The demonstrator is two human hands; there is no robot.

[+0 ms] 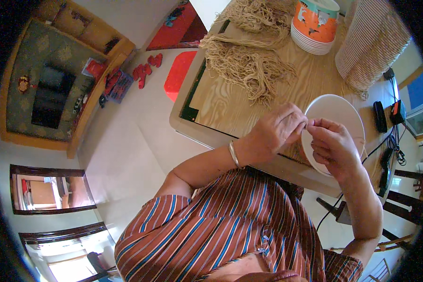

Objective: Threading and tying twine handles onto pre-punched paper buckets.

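Both hands meeting at about three o'clock in the head view, over the near edge of a pale wooden table. Left hand curled nearly shut, thumb and forefinger pinched together at the tips; right hand likewise closed to a pinch, the two sets of fingertips touching at the rim of a white paper bowl. Seemingly a thin strand of beige string between the fingertips, though too fine to tell for sure. Bowl tilted up on edge behind the right hand, its open side facing the camera, partly hidden by the fingers. A silver bangle on the left wrist.

At twelve o'clock, heaped bundles of beige cord spread loose on the table. At one o'clock, a stack of orange printed paper bowls, and beside it toward two o'clock a tall leaning stack of white paper lids.

Risks, as a judgement: a pinch this light on so fine a strand could slip, dropping the end. With neither palm under the bowl, a tug could tip it flat or off the table's near edge. Loose cord nearby could snag and tangle.
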